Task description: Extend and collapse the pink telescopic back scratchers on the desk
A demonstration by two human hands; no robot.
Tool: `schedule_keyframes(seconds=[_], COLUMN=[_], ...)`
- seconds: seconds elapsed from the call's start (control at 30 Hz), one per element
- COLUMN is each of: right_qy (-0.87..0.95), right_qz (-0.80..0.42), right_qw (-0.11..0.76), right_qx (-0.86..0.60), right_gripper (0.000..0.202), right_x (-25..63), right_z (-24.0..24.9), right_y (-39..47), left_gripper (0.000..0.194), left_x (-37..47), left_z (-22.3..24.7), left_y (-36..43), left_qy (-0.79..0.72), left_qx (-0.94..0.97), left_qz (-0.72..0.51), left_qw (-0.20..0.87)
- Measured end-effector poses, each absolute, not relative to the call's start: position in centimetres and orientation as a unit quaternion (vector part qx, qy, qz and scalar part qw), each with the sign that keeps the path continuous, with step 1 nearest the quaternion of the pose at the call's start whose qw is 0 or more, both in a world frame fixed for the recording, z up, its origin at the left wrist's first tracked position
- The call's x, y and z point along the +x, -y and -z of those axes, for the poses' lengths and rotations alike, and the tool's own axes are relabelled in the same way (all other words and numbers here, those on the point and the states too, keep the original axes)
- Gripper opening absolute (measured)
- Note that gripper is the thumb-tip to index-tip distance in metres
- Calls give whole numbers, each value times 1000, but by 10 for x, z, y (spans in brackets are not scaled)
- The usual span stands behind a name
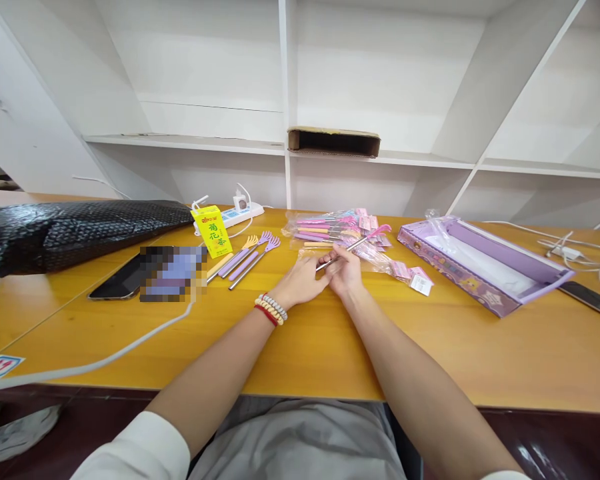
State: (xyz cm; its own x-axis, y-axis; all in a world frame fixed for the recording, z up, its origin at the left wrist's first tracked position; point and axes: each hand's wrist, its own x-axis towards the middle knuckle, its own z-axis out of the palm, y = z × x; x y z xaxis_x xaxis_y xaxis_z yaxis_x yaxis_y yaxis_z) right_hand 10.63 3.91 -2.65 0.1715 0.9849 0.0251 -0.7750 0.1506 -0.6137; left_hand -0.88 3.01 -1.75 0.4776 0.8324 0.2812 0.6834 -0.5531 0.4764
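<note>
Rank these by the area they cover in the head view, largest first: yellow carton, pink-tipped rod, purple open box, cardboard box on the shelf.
1. Purple open box
2. Cardboard box
3. Yellow carton
4. Pink-tipped rod: long but thin, partly covered

white open shelving point(195, 60) | yellow-brown wooden table point(305, 360) | dark-red floor point(85, 417)

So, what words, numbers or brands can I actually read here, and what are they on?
"菊花茶": on the yellow carton; its small red mark cannot be read.
"37", as far as I can tell: on the sticker near the front edge of the table.
Too small: print on the white label and the pink tags among the plastic packets.
Blurred: lettering on the side of the purple box.
</note>
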Motion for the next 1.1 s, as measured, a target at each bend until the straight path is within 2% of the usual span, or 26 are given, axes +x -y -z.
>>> schedule_keyframes(seconds=[0.1,0.27,0.4,0.57,0.87,1.1], right_qy=[220,170,164,176,170,153], right_qz=[-610,-600,-578,-567,-609,-602], right_qw=[724,733,732,742,728,733], right_qx=[-233,-272,-321,-312,-264,-275], right_gripper=[33,26,33,40,53,58], right_x=[105,101,95,95,105,109], right_z=[24,21,25,22,7,3], right_y=[-38,-39,-42,-41,-31,-30], left_gripper=[19,21,25,28,24,31], left_x=[-5,-3,-3,-4,-4,-9], left_z=[18,16,17,21,21,15], left_y=[-31,-32,-31,-30,-30,-29], left_qy=[-464,-458,-421,-471,-440,-348], left_qx=[827,822,835,805,843,858], left_qz=[-281,-309,-319,-319,-246,-249], left_qw=[146,141,155,168,186,284])
